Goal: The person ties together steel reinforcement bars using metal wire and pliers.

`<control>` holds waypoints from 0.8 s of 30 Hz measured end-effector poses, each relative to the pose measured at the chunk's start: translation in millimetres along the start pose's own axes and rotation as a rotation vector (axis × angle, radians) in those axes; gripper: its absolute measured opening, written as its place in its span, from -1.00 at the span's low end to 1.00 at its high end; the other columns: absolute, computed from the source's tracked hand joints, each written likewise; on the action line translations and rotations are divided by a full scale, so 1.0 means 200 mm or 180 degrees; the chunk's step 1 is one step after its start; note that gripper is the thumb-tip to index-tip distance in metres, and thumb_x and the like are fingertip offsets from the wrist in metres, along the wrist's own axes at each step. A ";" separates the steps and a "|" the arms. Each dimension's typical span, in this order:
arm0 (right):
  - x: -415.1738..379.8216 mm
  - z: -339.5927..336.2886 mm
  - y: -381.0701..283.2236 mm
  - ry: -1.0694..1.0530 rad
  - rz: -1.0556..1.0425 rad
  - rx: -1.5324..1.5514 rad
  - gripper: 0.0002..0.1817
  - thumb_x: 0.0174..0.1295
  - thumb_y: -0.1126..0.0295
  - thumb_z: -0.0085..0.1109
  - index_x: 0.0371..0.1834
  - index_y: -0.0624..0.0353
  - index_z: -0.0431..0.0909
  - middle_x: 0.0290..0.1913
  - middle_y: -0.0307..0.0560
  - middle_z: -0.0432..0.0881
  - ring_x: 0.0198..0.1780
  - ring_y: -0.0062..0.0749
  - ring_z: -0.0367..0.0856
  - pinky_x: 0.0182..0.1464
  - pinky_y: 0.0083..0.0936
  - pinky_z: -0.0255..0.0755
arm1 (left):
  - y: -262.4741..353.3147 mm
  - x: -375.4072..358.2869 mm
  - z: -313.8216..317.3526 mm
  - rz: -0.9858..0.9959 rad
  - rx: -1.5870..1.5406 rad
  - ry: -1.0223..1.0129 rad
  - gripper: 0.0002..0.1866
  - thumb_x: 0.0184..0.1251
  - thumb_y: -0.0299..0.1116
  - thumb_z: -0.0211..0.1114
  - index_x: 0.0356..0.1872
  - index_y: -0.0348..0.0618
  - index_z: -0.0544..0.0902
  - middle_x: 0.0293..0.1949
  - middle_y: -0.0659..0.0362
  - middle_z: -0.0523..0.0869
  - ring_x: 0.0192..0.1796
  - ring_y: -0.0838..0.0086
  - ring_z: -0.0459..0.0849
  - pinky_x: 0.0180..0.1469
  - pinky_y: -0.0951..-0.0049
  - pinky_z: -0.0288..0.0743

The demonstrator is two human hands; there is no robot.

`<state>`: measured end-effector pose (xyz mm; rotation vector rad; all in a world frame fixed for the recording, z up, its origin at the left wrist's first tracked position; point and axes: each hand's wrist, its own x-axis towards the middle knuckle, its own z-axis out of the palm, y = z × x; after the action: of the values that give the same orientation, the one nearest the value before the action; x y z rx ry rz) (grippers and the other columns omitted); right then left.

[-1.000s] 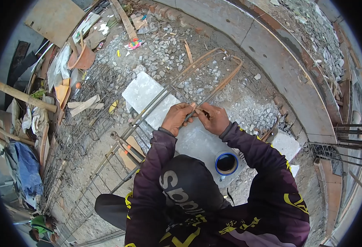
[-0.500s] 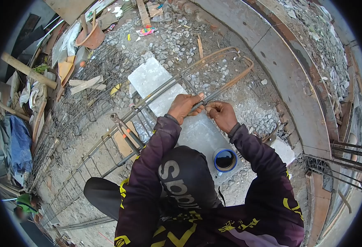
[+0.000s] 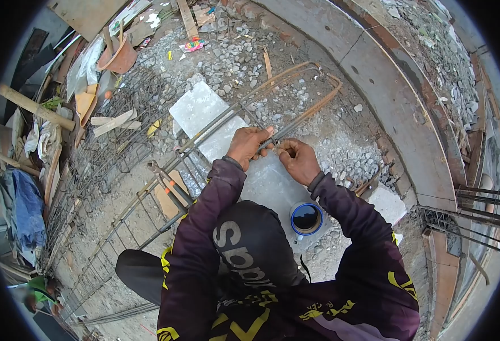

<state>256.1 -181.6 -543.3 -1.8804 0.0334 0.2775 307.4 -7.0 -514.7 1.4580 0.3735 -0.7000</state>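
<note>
Head view: bent over a rebar cage (image 3: 301, 121) lying across a pale slab (image 3: 264, 179).
Grasping one bar in the left hand (image 3: 248, 145); pinching just beside it with the right hand (image 3: 300, 161), impossible to tell on what; near a blue-rimmed cup (image 3: 306, 219).

Your left hand (image 3: 248, 146) grips the rebar frame (image 3: 220, 120); your right hand (image 3: 300, 162) pinches just beside it. The blue-rimmed mug (image 3: 306, 219) sits near your knee, pincers (image 3: 170, 184) across the frame.
</note>
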 end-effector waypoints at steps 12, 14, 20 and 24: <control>-0.01 -0.02 -0.02 0.0000 -0.0436 -0.0614 -0.84 0.12 0.44 0.15 -0.31 0.31 0.61 -0.44 0.11 0.64 -0.43 -0.12 0.63 -0.32 -0.31 0.47 | -0.02 0.01 0.02 0.0059 -0.0101 0.0069 -0.70 0.31 -0.14 0.37 -0.39 -0.19 0.63 -0.48 0.21 0.71 -0.65 0.65 0.52 -0.69 0.61 0.17; 0.00 -0.11 -0.14 -0.0248 -0.0727 -0.1212 -0.84 0.08 0.45 0.14 -0.32 0.30 0.61 -0.40 0.14 0.64 -0.36 -0.01 0.64 -0.28 -0.25 0.49 | -0.03 0.00 0.02 0.0112 -0.0055 0.0098 -0.70 0.31 -0.14 0.37 -0.40 -0.19 0.62 -0.49 0.20 0.70 -0.65 0.65 0.51 -0.69 0.61 0.17; 0.21 -0.22 -0.27 -0.0983 -0.2027 -0.2432 -0.83 0.02 0.48 0.10 -0.31 0.22 0.61 -0.37 0.04 0.65 -0.20 0.01 0.61 -0.06 -0.11 0.45 | -0.04 0.01 0.01 0.0176 -0.0005 0.0089 -0.69 0.30 -0.13 0.37 -0.41 -0.19 0.61 -0.49 0.19 0.69 -0.66 0.64 0.50 -0.69 0.61 0.17; 0.27 -0.20 -0.41 -0.1313 -0.2786 -0.3025 -0.87 0.04 0.46 0.16 -0.32 0.18 0.60 -0.35 -0.03 0.64 -0.15 -0.11 0.59 0.00 -0.21 0.37 | -0.03 0.01 0.01 0.0200 -0.0078 0.0098 -0.70 0.30 -0.15 0.35 -0.40 -0.20 0.62 -0.48 0.19 0.70 -0.66 0.62 0.49 -0.68 0.59 0.17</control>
<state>329.4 -185.5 -465.7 -2.4870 -1.3731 0.0491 305.2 -9.3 -519.8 1.4525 0.3574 -0.6213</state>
